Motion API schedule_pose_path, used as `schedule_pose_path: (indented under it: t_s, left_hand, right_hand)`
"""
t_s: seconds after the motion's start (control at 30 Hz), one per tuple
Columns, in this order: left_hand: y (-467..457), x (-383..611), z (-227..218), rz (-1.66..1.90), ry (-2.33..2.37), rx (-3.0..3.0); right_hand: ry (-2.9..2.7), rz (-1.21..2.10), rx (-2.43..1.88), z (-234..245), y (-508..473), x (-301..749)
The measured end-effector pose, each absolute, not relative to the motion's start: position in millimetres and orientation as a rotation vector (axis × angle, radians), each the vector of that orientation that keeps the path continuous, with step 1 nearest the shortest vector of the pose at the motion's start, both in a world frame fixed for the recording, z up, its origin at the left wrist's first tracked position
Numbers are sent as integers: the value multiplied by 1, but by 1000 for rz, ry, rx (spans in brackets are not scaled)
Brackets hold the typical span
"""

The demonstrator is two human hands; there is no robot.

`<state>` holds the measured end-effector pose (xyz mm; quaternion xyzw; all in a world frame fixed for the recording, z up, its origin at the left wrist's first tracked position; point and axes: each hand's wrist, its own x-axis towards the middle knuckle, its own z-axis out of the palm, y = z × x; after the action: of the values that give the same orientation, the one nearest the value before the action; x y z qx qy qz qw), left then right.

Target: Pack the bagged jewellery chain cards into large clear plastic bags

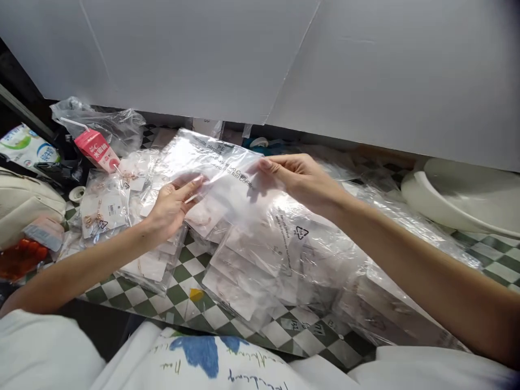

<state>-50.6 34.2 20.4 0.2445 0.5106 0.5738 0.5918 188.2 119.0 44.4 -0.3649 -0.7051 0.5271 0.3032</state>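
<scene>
- Carefully, the left hand point(173, 208) is pinching a clear plastic bag point(227, 181) between thumb and fingers, with the thumb lying on top of the film and the fingers mostly hidden behind it.
- Opposite, the right hand point(294, 181) is gripping the same bag near its upper edge, its fingers pressed close together; the thumb is out of sight, so how firmly the film is caught is impossible to tell.
- Stretched between the hands, the bag is hanging just above a heap of bagged white jewellery cards point(247, 265), which is lying across a green-and-white checkered tabletop point(134, 295).
- Risk one: the thin, slippery film could slide from either pinch, particularly if the hands are drawing it tight, and the bag could drop onto the heap.
- Risk two: pulling harder could tear the film where the fingers are concentrating the strain.
- Risk three: the smooth bags are lying on top of one another — a nudge from a wrist could send some sliding over the table edge.
- Risk four: a pink drink carton point(96, 150) with a straw is standing near the left side of the heap; knocking it could spill liquid onto the cards.
</scene>
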Motion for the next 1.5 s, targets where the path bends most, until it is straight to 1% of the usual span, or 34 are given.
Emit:
schedule_pose_path:
  t_s: [0.13,0.2,0.33,0.47,0.57,0.67,0.83,1.07,1.27,1.37,1.5]
  left_hand:
    - [45,-39,18,1443,1181,820]
    - [48,-34,18,1389,1239,907]
    - [52,-24,19,1146,1286,971]
    - [58,-24,22,1263,1178,1102]
    - [63,-34,26,1344,1226,1173]
    - [66,-45,29,1320,1311,1177]
    - [68,-56,26,1234,1355,1167]
    - [77,-64,16,1168,1331,973]
    - [87,-85,15,1293,1320,875]
    - [88,-65,20,1216,1304,895]
    - [90,-5,25,1138,1285,1021]
  right_hand:
    - [-1829,895,-1065,43,109,200]
    - [-1886,827,-1033,43,102,196]
    - [-1940,925,-992,38,96,185]
    - [-1751,1174,-953,30,104,194]
    - [-1581,1301,-1016,22,113,213]
    - [-1430,1364,-1052,15,117,231]
    - [-1177,1613,-1068,8,112,251]
    - [-1155,1580,-1103,-1,108,275]
    - [-1154,1564,-1123,-6,101,294]
    - [-1134,1606,-1108,-3,97,298]
    - [-1228,1717,-1019,7,94,291]
